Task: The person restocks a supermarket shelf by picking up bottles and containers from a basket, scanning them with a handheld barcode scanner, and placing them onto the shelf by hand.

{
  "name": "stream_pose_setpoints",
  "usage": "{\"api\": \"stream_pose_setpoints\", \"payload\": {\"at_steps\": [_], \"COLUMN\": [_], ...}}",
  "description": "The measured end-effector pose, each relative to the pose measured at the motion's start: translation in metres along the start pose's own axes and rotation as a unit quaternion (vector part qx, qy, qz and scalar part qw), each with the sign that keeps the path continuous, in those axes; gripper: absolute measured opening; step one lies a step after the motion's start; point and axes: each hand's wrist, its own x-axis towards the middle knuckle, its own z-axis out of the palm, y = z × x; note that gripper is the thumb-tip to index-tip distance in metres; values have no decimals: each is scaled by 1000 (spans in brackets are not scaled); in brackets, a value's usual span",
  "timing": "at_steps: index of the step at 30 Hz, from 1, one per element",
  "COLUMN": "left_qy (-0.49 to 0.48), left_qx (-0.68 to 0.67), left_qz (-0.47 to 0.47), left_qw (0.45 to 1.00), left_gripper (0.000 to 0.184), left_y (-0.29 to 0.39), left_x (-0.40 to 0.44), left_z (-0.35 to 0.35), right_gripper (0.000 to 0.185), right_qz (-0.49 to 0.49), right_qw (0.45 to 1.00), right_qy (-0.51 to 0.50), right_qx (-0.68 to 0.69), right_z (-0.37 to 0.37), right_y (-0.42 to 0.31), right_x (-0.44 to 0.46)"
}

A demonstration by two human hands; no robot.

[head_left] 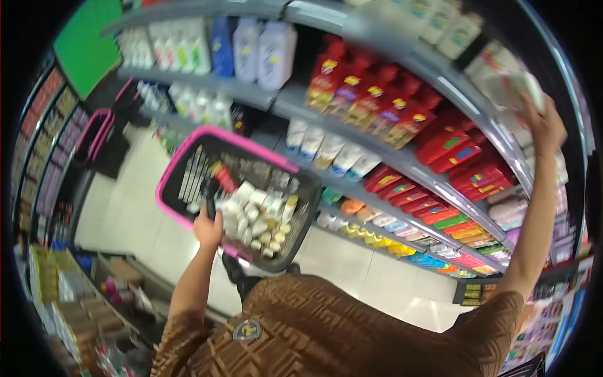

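My left hand [207, 229] is closed around the black handle [210, 196] of a shopping basket. The basket [233, 142] is black with a pink rim and hangs tilted in front of me. Inside lie many small white and cream bottles [260, 221] and one red item [223, 178]. At the upper right, my right hand [546, 131] reaches to a high shelf, its fingers gripping a white bottle [534, 92]. Other pale containers [493, 66] stand right beside it; blur hides their labels.
Red pump bottles [358, 94] line the middle shelf, with lilac bottles [276, 56] to their left. White tubes and colourful bottles fill the lower shelves. Another pink-rimmed basket [94, 141] is at the left. Cartons [88, 320] are stacked at the lower left. Pale floor tiles [339, 264] show below.
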Motion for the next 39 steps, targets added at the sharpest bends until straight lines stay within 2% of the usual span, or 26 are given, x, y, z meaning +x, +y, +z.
{"api": "stream_pose_setpoints", "payload": {"at_steps": [2,4,5,6,7,8,9,10,11,12,13,14,15,18,21,24,25,26,29,31,33,34,36,37,38,39], "left_qy": [1,-1,-20,-38,-35,-33,-54,-77,-100,-103,-109,-110,-62,-77,-99,-138,-140,-166,-165,-147,-154,-145,-133,-186,-131,-132], "left_qx": [-15,-29,-4,-21,-36,-53,-75,-95,-118,-119,-117,-113,-165,-194,-228,-182,-174,-151,-168,-208,-212,-211,-198,-190,-177,-179], "left_qz": [-6,-10,-5,-9,-15,-20,-27,-35,-23,-26,-20,-11,-26,-46,-23,-27,-16,-14,-2,-25,-22,-6,35,-9,51,48], "left_qw": [1000,1000,1000,999,999,998,995,992,988,987,987,987,984,977,968,973,975,974,972,967,965,967,970,964,974,974], "left_gripper": [35,35,36,38,39,39,40,41,39,39,38,36,32,29,28,28,30,27,27,29,32,36,42,47,48,49], "left_y": [0,9,6,4,5,5,1,-7,-23,-28,-35,-39,-40,-36,-36,-38,-38,-44,-46,-42,-45,-53,-54,-65,-69,-50], "left_x": [0,0,0,0,0,2,6,12,19,34,56,68,70,64,66,67,68,67,67,67,65,62,60,58,57,59], "left_z": [2,-4,-5,-7,-8,-9,-10,-10,-8,-16,-30,-37,-33,-36,-41,-42,-41,-40,-41,-41,-41,-34,-31,-22,-14,-25], "right_gripper": [33,36,45,66,66,30,32,37,40,37,41,59,59,57,50,46,46,46,39,36,29,29,28,27,28,31], "right_qz": [12,0,-57,-132,-96,33,51,32,114,140,-74,-82,-118,-184,-161,-118,-142,-137,-100,-219,-123,-51,-7,52,-28,-9], "right_qw": [991,987,956,904,908,899,933,930,835,743,775,758,765,737,740,737,720,721,694,589,546,496,503,456,495,479], "right_qy": [54,20,150,268,242,81,20,-95,-303,-398,-447,-368,-392,-430,-382,-416,-477,-477,-525,-623,-607,-633,-608,-660,-649,-646], "right_qx": [122,159,247,307,328,430,357,354,445,520,440,533,498,489,529,520,484,483,482,466,564,593,615,595,578,594], "right_z": [-8,28,-25,-81,-83,-37,-68,-85,-93,-120,-80,-48,-43,-9,17,12,9,3,-26,-48,-52,-53,-57,-66,-64,-62], "right_y": [19,96,-15,-132,-157,-113,-190,-249,-310,-379,-459,-513,-559,-672,-750,-786,-793,-798,-798,-780,-766,-759,-742,-718,-695,-674], "right_x": [-8,-23,-6,13,5,-42,-45,-49,-56,-50,-94,-138,-155,-218,-272,-313,-327,-340,-356,-344,-374,-381,-402,-387,-381,-382]}}
